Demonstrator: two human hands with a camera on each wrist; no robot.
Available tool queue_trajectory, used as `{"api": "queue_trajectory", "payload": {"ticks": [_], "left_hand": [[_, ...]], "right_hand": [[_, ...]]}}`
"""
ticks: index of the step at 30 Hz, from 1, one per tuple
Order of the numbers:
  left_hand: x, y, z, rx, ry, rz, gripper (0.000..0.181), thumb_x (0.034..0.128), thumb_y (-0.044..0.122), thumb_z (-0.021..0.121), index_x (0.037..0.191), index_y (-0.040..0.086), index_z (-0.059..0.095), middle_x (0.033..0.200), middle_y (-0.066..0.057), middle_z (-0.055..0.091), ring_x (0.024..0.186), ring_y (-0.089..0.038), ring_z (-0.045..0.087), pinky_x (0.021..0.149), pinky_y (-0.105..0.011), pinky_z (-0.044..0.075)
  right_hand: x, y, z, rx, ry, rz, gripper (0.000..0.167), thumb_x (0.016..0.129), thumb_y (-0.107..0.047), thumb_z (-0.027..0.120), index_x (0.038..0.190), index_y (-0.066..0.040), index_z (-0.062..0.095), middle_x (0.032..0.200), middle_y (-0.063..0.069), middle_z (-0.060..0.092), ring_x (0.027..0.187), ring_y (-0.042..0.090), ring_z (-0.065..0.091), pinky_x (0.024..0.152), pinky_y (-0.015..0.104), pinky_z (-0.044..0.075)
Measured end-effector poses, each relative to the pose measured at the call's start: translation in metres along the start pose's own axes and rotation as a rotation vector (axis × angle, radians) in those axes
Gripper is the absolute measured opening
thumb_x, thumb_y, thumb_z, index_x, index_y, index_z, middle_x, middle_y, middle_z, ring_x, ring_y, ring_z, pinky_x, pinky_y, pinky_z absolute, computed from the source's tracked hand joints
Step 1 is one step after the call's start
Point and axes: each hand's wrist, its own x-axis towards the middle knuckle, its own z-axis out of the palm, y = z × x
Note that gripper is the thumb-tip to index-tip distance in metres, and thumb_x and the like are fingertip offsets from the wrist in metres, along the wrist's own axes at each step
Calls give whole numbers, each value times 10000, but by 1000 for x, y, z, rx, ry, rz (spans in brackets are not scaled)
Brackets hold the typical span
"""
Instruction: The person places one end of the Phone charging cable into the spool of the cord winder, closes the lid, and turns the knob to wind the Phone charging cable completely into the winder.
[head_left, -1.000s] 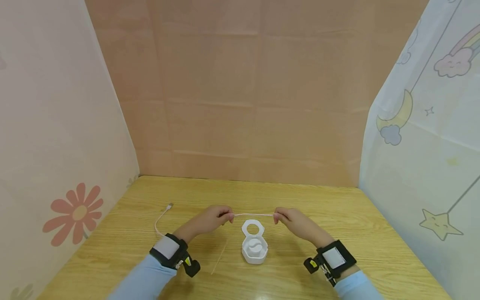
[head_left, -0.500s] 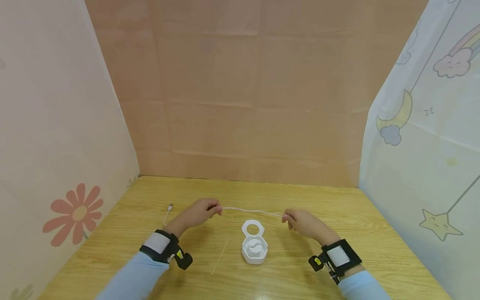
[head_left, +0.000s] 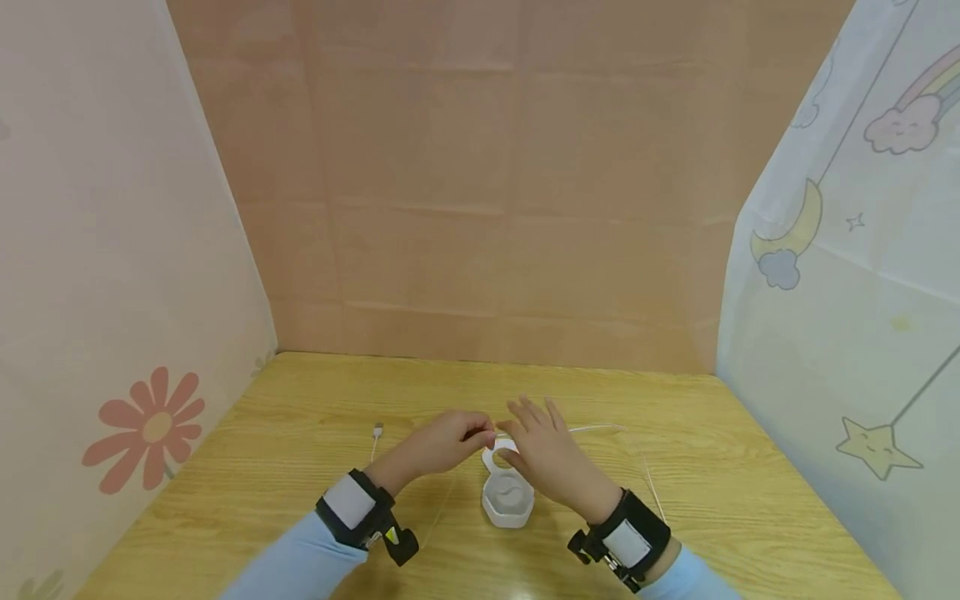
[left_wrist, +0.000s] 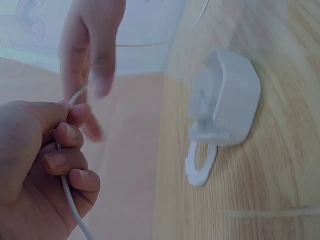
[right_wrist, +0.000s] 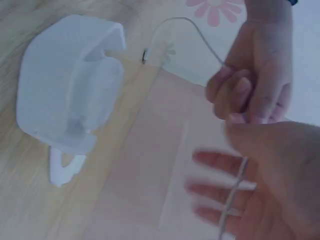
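My left hand pinches a white USB cable between thumb and fingers, above the table. The cable's metal-tipped plug lies off to the left. Close beside the left fingertips is my right hand, its fingers spread and slightly blurred; the cable passes across its palm side in the right wrist view. Beyond this hand the cable trails to the right. Below both hands stands a white hexagonal case, its ring-shaped lid folded back. The right hand partly covers the lid in the head view.
A thin pale strip lies on the wooden table left of the case. Patterned sheets hang at the left and right, and a brown sheet covers the back.
Both hands pinched a stretch of cable and drew apart. Now they are together above the case; the right fingers have let go and spread, and cable trails out to the right.
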Motion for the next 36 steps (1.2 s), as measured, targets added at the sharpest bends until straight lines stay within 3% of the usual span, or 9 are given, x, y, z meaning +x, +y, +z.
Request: {"api": "queue_trajectory", "payload": {"ticks": [2,5,10,18,23,29,36], "left_hand": [[1,3,3,8,-9,9,188,1015,248,499,925,162,640,679,87,476,537,-38,360,533,-194,342],[1,2,5,8,-20,10,186,1007,252,514,905,164,642,692,89,486,538,-43,348,538,-199,334],[0,-3,5,-20,-40,8,203,1007,259,509,921,142,651,753,84,534,576,-56,371,566,-213,360],[-6,-26,-4,-39,-8,-29,205,1019,267,483,925,181,644,735,60,481,611,-60,378,561,-216,346],[-16,-47,-14,-32,25,-76,250,1022,304,464,963,144,647,681,46,424,569,-71,355,530,-219,333],[-25,-71,-29,-12,29,-133,272,1019,313,469,959,119,650,687,34,430,580,-81,366,543,-226,344],[-44,-97,-58,29,61,-178,241,1007,240,513,892,72,643,857,-129,613,651,-102,392,577,-242,339]], "right_hand": [[1,0,3,65,-16,-62,207,982,-285,551,1036,-97,620,953,26,640,863,156,620,825,336,504],[0,6,5,218,-99,-60,221,1031,-273,441,889,-152,561,717,-90,491,596,29,433,556,198,390],[-5,22,7,340,-165,-24,259,1039,-297,419,830,-193,531,680,-127,437,547,-13,334,521,176,311],[-17,56,6,332,-141,26,258,1028,-298,445,810,-183,522,679,-128,405,564,-9,331,545,204,330],[-24,78,5,330,-102,70,257,1027,-267,456,793,-170,499,662,-120,359,540,-4,271,532,210,312],[-25,82,4,330,-116,74,273,1031,-311,438,792,-190,490,653,-137,344,528,-12,253,519,202,299],[-27,84,1,293,-129,116,264,1027,-280,457,780,-191,488,652,-112,387,532,4,276,548,216,322]]}}
